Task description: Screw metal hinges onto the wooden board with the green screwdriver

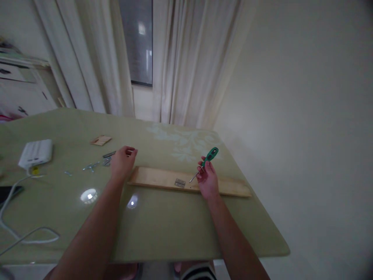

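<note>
My right hand (208,181) is closed around a screwdriver with a green handle (214,153), its metal shaft slanting down to the left over the board. A long wooden board (157,177) lies flat on the table under that hand. On the board rests a small metal hinge (180,183), just left of the screwdriver's tip. My left hand (124,161) hovers by the board's left end with fingers curled into a pinch; what lies between the fingertips is too small to make out. Beside it are loose screws (91,167) and metal hinges (108,155), partly hidden by the hand.
Small wooden pieces (101,140) lie farther back on the greenish glossy table (163,229). At left are a white box-shaped device (36,152), a white cable (10,229) and a dark flat object (10,193). A wall (305,136) borders the table's right side.
</note>
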Action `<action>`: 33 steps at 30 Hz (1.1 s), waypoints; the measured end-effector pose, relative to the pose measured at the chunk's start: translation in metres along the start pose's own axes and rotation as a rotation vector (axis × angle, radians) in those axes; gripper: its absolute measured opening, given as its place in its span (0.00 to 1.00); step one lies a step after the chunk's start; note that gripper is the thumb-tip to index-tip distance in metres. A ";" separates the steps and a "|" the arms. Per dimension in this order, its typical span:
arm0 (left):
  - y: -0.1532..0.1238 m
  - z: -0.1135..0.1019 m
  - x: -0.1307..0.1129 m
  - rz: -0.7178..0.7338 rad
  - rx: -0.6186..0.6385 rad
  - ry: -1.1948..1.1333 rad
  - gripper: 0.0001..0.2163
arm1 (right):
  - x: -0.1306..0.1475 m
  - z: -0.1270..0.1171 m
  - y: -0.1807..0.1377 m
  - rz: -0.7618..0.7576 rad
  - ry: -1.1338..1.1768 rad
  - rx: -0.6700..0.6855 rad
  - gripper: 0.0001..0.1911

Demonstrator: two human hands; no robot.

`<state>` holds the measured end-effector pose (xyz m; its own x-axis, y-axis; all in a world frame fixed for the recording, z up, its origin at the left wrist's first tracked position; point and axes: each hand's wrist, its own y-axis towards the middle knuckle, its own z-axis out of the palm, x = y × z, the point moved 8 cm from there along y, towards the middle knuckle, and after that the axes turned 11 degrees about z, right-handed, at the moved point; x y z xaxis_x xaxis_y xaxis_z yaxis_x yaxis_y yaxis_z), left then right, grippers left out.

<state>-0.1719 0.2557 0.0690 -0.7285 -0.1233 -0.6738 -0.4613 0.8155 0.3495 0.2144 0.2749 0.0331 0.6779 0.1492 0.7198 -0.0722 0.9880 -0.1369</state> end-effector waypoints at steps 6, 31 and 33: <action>0.000 -0.015 0.036 -0.145 0.055 0.319 0.14 | 0.001 -0.001 0.000 0.008 -0.006 0.007 0.18; -0.126 0.101 -0.147 1.067 0.784 -0.236 0.03 | -0.007 -0.008 0.006 0.048 0.081 -0.061 0.14; -0.130 0.101 -0.149 1.094 0.782 -0.231 0.04 | -0.008 -0.008 0.007 0.050 0.087 -0.057 0.14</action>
<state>0.0476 0.2254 0.0589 -0.3972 0.8197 -0.4126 0.7523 0.5484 0.3652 0.2141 0.2802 0.0211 0.7359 0.1917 0.6494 -0.0675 0.9751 -0.2113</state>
